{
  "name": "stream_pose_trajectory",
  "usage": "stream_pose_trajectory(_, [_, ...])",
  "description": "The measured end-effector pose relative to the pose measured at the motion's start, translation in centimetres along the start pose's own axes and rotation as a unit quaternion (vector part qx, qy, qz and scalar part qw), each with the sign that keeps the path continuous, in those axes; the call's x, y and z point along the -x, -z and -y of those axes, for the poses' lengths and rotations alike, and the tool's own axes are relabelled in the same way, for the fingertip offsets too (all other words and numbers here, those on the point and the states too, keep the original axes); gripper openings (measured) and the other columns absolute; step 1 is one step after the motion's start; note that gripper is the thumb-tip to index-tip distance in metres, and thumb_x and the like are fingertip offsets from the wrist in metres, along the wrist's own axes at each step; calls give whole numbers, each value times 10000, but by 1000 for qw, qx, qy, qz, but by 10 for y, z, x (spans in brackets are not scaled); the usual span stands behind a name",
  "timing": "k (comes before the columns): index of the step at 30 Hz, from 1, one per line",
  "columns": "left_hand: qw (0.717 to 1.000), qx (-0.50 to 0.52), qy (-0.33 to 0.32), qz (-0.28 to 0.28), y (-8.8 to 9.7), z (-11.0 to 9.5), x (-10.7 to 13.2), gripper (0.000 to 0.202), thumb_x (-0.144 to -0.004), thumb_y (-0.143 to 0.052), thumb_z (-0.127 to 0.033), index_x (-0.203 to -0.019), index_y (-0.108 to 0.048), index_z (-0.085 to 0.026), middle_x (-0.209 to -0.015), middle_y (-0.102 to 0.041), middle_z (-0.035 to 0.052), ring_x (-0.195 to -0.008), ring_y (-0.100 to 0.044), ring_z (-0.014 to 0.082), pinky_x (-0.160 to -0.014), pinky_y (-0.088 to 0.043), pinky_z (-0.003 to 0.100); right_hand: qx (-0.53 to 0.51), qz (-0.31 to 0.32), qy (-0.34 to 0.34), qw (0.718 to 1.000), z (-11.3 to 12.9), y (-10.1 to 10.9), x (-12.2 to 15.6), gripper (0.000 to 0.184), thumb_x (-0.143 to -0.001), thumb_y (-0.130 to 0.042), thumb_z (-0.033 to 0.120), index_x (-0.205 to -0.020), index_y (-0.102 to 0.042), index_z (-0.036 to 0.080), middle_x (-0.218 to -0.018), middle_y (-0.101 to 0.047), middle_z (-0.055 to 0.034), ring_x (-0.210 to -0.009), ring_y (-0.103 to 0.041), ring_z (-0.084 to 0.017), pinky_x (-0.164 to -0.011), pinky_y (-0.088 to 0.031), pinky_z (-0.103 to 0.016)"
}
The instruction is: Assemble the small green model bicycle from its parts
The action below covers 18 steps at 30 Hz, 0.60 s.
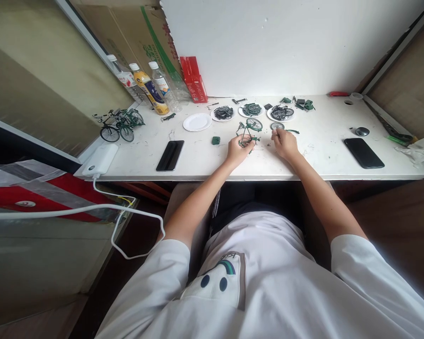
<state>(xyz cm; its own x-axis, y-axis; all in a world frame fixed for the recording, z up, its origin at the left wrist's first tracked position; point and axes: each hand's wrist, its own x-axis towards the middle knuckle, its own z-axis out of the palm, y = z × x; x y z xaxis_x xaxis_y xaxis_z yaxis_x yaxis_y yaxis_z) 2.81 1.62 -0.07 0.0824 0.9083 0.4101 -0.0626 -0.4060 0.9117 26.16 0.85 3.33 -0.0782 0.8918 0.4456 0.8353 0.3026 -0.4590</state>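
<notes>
My left hand is closed on the frame of a small green model bicycle, which stands partly built on the white table with one wheel raised at the back. My right hand rests just to its right with the fingers pinched together on something too small to make out. A loose wheel lies just beyond my right hand. A small green block sits left of my left hand.
Three paper plates of parts and an empty plate sit behind. Two finished model bikes stand at the left edge near bottles and a red box. Black phones lie left and right; a white charger is at the left corner.
</notes>
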Motion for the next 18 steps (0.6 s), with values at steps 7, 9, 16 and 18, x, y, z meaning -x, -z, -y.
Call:
stream_pose_trajectory(7, [1000,-14,1,-8,0,-4,0,307,-825,-892,-412,-1002,-799,-179,-971,-813,81,-703,-735,137,-669,-601,267,24,-26,-40,999,3,5,0,626,-1128,-274,640,-881,-677,230,-853,-750,-137,-786,-661,-299,-722,-413,-377])
stream_pose_trajectory(9, [1000,-18,-5,-23,1,-3,-1,317,-840,-884,-424,-1026,-797,-183,-970,-813,77,-709,-736,134,-675,-605,264,4,-17,-31,999,5,7,1,702,-1133,-213,670,-880,-695,227,-839,-743,-132,-792,-666,-299,-739,-427,-388])
stream_pose_trajectory(16, [999,-16,-4,-34,2,0,-1,328,-846,-881,-434,-1036,-791,-182,-983,-810,79,-732,-759,144,-705,-634,274,-68,-34,12,997,7,7,2,805,-1124,-122,738,-1166,-724,204,-1117,-771,-161,-1047,-701,-316,-905,-503,-407])
stream_pose_trajectory(18, [999,-19,-2,-34,1,-2,0,322,-843,-882,-425,-1030,-789,-179,-978,-812,80,-728,-759,144,-705,-630,274,-80,-31,23,996,6,7,-1,751,-1143,-156,693,-1203,-724,206,-1217,-767,-163,-1088,-695,-312,-939,-510,-415])
